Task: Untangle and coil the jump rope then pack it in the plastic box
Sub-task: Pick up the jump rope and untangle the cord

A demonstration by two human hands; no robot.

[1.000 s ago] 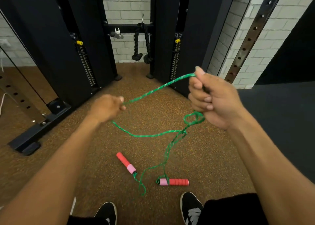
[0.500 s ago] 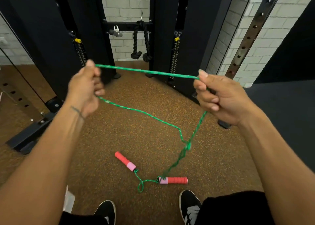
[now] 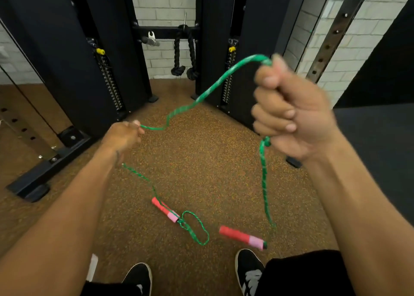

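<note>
Your left hand (image 3: 125, 135) dropped, so the jump rope (image 3: 201, 96) you'd pulled taut now sags; left fingers pinch it, right hand (image 3: 293, 114) is fisted round it. The strands now hang apart to the left-side handle (image 3: 164, 209) and right-side handle (image 3: 242, 237) on the floor (image 3: 201, 161). Looks mostly untangled to me, bar a knot (image 3: 266, 142) under your right fist.

One wide-angle head-worn camera faces forward and steeply down, close over both bare forearms (image 3: 67, 210), toward the speckled brown rubber floor (image 3: 201, 161) and tall black steel cable machine (image 3: 56, 60); straight edges bow, probably from the lens.
</note>
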